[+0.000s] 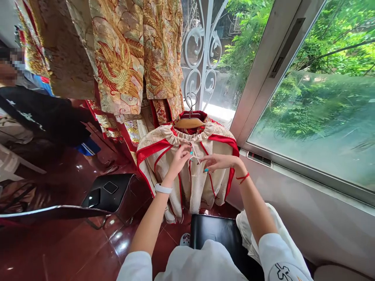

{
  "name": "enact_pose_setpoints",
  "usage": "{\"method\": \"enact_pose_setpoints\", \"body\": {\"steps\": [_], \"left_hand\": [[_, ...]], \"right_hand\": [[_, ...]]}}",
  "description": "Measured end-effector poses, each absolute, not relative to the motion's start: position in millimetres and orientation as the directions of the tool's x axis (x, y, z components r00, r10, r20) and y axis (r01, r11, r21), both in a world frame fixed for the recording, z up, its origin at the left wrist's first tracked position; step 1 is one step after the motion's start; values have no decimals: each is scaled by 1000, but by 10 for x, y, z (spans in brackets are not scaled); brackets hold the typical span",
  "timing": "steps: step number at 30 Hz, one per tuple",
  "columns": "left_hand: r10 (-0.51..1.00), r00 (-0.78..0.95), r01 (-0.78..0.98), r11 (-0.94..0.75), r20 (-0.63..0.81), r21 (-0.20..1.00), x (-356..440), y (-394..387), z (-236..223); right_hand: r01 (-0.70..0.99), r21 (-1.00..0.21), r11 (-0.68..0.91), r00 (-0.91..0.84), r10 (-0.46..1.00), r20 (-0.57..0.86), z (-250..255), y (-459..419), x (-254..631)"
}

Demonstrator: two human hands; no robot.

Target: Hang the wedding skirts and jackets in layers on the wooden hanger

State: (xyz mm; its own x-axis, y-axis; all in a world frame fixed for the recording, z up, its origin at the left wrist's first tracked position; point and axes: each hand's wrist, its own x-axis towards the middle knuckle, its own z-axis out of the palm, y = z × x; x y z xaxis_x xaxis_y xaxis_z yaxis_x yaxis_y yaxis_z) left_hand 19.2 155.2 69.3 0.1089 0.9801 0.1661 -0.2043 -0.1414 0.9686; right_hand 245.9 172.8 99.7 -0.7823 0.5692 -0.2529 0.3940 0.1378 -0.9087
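A cream jacket with red trim (187, 175) hangs on a wooden hanger (189, 122) in front of me. My left hand (180, 158) pinches the front of the jacket just below the collar, at a small white fastening cord (194, 153). My right hand (218, 162) is on the jacket's front beside that cord, fingers curled and pinching the fabric. A white band sits on my left wrist and a red string on my right wrist.
Gold and red embroidered garments (129, 58) hang above and behind the jacket. A black chair (107, 193) stands on the dark red tiled floor to the left, a black stool (218, 234) below me. A large window (316, 117) and white scrolled grille (202, 50) are right. Another person (38, 113) is at far left.
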Motion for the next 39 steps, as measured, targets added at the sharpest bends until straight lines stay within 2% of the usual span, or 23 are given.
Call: {"method": "enact_pose_setpoints", "body": {"steps": [4,8,10,13,15,17,19,21,23,25,27,29,32,34,39], "left_hand": [[961,268,-227,0,63,974,108,1356,455],[925,370,-57,118,-89,991,132,910,-63],[912,369,-71,221,-180,973,165,635,-390],[918,306,-129,302,-251,945,172,276,-823],[907,311,-86,325,-285,942,146,102,-1037],[852,380,-7,392,-360,920,115,-24,-1197],[761,426,186,456,-490,870,93,-104,-1303],[742,330,466,410,-583,784,80,-113,-1324],[841,209,591,298,-499,750,76,-13,-1216],[944,149,459,196,-293,867,83,217,-952],[993,66,154,90,-101,984,106,555,-552],[999,-36,-102,-30,26,994,148,935,-90],[995,-12,-404,-94,97,910,248,1401,494],[995,-19,-568,-89,95,818,330,1552,697],[991,-106,-848,-45,-85,529,444,1483,627]], "right_hand": [[436,-897,-76,-725,561,-400,614,1513,2366],[381,-920,-93,-563,766,-310,30,1243,2298],[424,-903,-70,-501,812,-298,-270,1073,2317],[481,-872,-94,-560,731,-389,-624,807,2386],[400,-902,-162,-588,710,-388,-730,694,2426],[287,-942,-172,-480,825,-297,-700,692,2432],[223,-974,-43,-224,970,-95,-546,813,2379],[211,-968,133,-5,991,135,-312,1022,2255],[188,-944,272,51,957,286,-58,1258,2069],[153,-928,341,7,938,346,157,1449,1856],[146,-924,353,-12,935,356,299,1543,1667],[141,-925,354,-6,934,357,363,1518,1545],[112,-927,358,-65,933,353,359,1335,1523],[95,-939,330,-136,939,316,331,1208,1601],[22,-965,261,-138,957,256,278,1111,1912]]}}
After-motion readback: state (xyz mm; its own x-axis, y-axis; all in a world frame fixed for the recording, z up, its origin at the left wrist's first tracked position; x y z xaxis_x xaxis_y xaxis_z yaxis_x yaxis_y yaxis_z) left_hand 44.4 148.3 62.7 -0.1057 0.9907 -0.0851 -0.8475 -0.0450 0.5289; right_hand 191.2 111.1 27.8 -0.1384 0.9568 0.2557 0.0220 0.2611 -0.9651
